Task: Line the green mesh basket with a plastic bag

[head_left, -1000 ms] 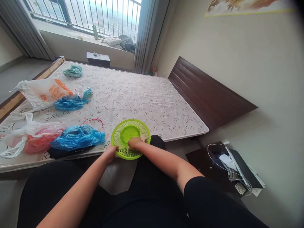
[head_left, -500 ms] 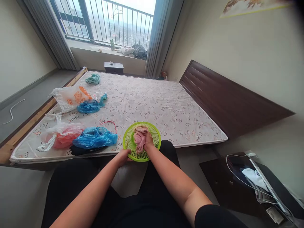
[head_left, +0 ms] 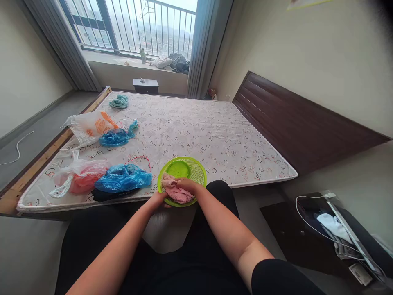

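Note:
A green plastic basket [head_left: 201,166] with a mesh wall is held over my knees at the near edge of the mattress, its inside facing me. My left hand [head_left: 158,201] grips its near left rim. Inside it, my right hand [head_left: 188,185] is closed on a pink cloth [head_left: 179,195], bunched and pressed against the near side of the basket. The basket's round solid bottom shows just beyond the cloth. My right fingertips are partly hidden in the folds.
On the mattress [head_left: 208,135] to the left lie blue plastic bags [head_left: 123,179], a bag with something red [head_left: 84,176], a white bag with orange print [head_left: 92,125] and a teal cloth [head_left: 119,101]. A dark nightstand [head_left: 285,233] with cables stands at right.
My right hand has moved the pink cloth from the basket's middle down toward its near side, uncovering the round bottom. My left hand keeps its grip on the rim.

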`<action>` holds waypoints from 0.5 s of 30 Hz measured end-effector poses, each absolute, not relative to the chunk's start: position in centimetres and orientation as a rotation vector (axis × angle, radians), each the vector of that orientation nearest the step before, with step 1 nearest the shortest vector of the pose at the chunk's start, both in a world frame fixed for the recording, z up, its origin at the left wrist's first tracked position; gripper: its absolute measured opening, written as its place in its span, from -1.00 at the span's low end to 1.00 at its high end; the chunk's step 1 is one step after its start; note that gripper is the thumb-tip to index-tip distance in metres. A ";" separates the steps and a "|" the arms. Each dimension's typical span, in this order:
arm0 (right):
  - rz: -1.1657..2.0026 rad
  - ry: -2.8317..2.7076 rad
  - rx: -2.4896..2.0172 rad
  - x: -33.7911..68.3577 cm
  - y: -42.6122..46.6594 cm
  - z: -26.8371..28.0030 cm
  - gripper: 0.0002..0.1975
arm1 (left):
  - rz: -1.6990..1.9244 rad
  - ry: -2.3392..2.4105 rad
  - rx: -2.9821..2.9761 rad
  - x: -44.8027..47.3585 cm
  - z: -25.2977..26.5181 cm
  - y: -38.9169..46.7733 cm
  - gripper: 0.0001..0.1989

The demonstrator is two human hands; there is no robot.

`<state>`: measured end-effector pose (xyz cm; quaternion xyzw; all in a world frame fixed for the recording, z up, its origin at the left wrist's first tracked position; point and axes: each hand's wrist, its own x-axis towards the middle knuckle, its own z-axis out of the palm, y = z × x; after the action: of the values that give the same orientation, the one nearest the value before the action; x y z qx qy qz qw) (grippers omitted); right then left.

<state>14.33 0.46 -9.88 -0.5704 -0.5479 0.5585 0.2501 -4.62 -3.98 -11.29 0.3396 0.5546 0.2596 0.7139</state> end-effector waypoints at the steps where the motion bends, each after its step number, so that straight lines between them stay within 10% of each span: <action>1: 1.556 -1.480 -1.548 14.7 0.5 -9.8 -0.82 | 0.586 1.247 0.743 -4.6 -11.4 -3.8 -0.69; 15: 1.380 -0.969 -1.445 14.0 2.1 -12.7 -0.65 | 0.738 1.297 0.546 -3.8 -12.3 -3.2 -0.55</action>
<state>13.96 2.10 -12.66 -0.5828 -0.3908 0.5568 0.4445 -3.83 -3.20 -12.29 0.2452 0.5823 0.3316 0.7006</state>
